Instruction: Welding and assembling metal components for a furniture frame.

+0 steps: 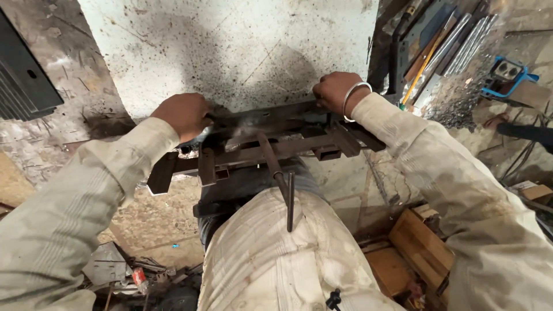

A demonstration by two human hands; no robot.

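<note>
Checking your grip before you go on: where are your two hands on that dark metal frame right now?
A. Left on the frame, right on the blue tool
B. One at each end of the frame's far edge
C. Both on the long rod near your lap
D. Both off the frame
B: the left hand and the right hand grip opposite ends of the metal frame, at its far edge.

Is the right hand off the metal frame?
No: the right hand grips the far edge of the metal frame, and the left hand grips it too.
</note>
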